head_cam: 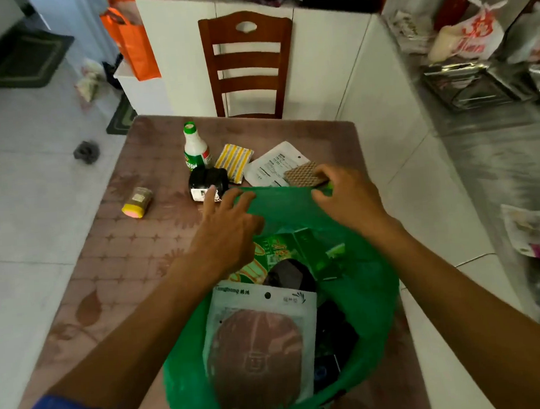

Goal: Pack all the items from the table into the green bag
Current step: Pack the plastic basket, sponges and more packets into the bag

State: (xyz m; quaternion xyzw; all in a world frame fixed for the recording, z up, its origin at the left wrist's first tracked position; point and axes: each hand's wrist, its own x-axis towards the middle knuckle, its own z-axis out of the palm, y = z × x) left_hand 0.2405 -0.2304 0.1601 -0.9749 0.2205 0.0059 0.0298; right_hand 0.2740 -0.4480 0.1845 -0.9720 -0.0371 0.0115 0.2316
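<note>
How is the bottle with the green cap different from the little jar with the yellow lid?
The bottle stands upright, while the little jar lies on its side. The bottle is taller, white with a green label; the jar is short, brownish, with a yellow lid. The bottle sits next to the black packet; the jar lies alone to the left. Both are still on the table, outside the green bag.

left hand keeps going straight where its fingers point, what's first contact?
Probably the black packet just beyond the left hand, whose index fingertip already overlaps it in view; depth unclear. The green-capped bottle stands behind.

Thin glossy plastic green bag [358,294]; slatted wooden chair [247,62]; smooth patterned table [128,246]
</note>
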